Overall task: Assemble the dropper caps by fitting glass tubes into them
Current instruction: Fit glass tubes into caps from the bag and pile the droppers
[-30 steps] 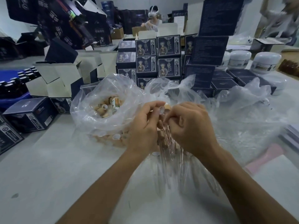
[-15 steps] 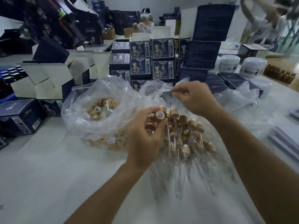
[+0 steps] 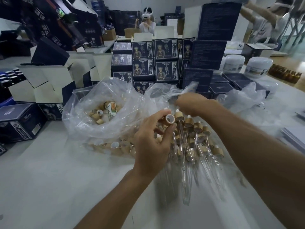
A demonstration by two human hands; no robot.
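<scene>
The left hand (image 3: pixel 151 142) pinches an empty cap (image 3: pixel 170 119), hole facing up. The right hand (image 3: pixel 191 104) behind it is blurred; grip unclear.

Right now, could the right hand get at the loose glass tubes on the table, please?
Probably yes: the right hand pinches clear plastic beyond the glass tubes, which lie uncovered nearer the person; it must let go and draw back first.

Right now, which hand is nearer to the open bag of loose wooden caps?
Left. The left hand sits just beside the bag of loose caps, pinching one cap. The right hand is farther right, behind the assembled droppers.
</scene>
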